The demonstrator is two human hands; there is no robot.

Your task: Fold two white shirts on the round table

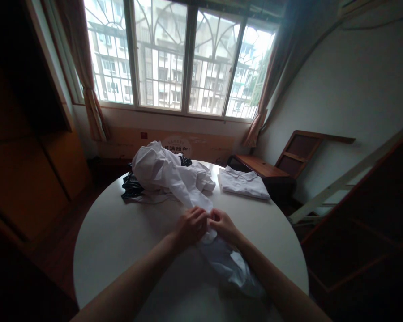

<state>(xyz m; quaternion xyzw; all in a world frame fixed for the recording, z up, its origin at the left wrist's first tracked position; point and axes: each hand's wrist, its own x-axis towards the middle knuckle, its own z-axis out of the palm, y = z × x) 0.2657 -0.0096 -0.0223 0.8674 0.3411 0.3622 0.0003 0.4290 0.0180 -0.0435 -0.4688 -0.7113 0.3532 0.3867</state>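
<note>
Both hands meet near the middle of the round white table, pinching a white shirt [226, 264]. My left hand [193, 223] is closed, its fingers curled over the cloth. Close against it, my right hand [222, 225] is also closed on the fabric, thumb and fingers together. Part of the shirt hangs crumpled below the hands, under my right forearm. Beyond the hands lies a heap of white clothes [157, 167]; a strip of white cloth runs from it to my fingers. Whether the heap and the held shirt are one piece I cannot tell.
A folded white shirt [243, 183] lies at the table's [121, 250] back right. Dark striped cloth [131, 185] pokes from under the heap. Behind stand a long cardboard box [121, 139] and a wooden chair [262, 165]; a ladder [325, 192] leans at right.
</note>
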